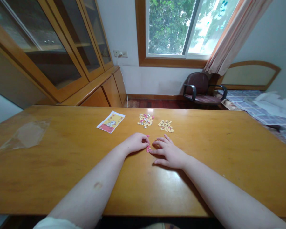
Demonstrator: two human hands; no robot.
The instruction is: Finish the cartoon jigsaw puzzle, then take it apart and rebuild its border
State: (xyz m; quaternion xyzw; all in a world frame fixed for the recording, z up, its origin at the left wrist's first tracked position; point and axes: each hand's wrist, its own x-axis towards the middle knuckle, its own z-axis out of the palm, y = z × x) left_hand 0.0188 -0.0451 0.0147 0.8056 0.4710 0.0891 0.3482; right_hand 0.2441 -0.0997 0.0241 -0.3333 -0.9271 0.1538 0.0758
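Note:
Pink jigsaw puzzle pieces [148, 149] lie on the table between my two hands. My left hand [136, 142] is closed in a pinch, its thumb and fingertips on a small pink piece that they partly cover. Just to the right, my right hand [169, 152] rests with its fingers spread, the index fingertip touching the same small group. More pink shows under its fingers, mostly hidden. Beyond my hands lie two heaps of loose pieces: a mixed pink, white and yellow heap [145, 120] and a mostly yellow heap [166, 126].
A picture sheet [111, 121] in yellow and red lies left of the heaps. Clear plastic wrapping [28, 133] is on the far left of the wooden table [85, 159]. Past the table stand a glass-door cabinet [95, 76], an armchair [199, 89] and a bed [257, 105].

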